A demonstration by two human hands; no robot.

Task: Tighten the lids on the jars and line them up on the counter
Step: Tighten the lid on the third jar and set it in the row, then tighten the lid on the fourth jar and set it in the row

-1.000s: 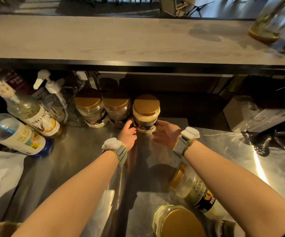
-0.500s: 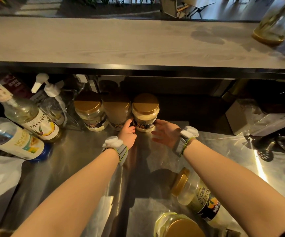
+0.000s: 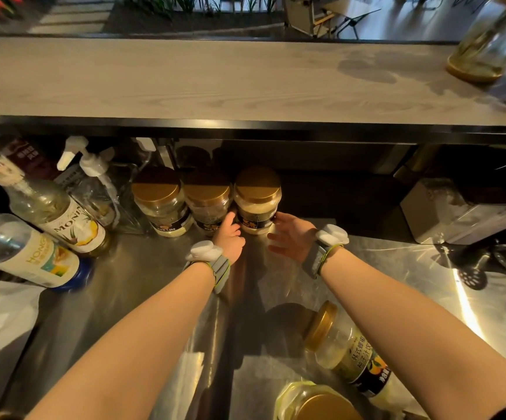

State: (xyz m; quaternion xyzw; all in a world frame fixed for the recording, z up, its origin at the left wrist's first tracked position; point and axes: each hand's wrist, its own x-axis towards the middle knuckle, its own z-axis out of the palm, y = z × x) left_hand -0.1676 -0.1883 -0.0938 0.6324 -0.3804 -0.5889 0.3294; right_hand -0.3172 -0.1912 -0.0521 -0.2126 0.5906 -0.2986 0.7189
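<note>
Three gold-lidded jars stand in a row at the back of the steel counter (image 3: 142, 268), under the wooden shelf: left jar (image 3: 158, 207), middle jar (image 3: 207, 206), right jar (image 3: 258, 204). My left hand (image 3: 230, 237) presses against the lower left side of the right jar, thumb up between it and the middle jar. My right hand (image 3: 291, 237) is spread beside that jar's right side, with only fingertips touching it. A fourth jar (image 3: 347, 350) lies on its side near my right forearm. A fifth jar (image 3: 315, 403) shows its gold lid at the bottom edge.
Syrup bottles (image 3: 54, 213) and pump bottles (image 3: 97, 183) crowd the left of the counter. A white plastic bag (image 3: 0, 322) lies at the front left. A metal box (image 3: 436, 207) and a strainer (image 3: 473, 277) sit at the right. A glass vessel (image 3: 485, 43) stands on the wooden shelf (image 3: 215, 86).
Both hands have stayed around the base of the right jar, which now sits level with the other two. The right hand's fingers have spread slightly.
</note>
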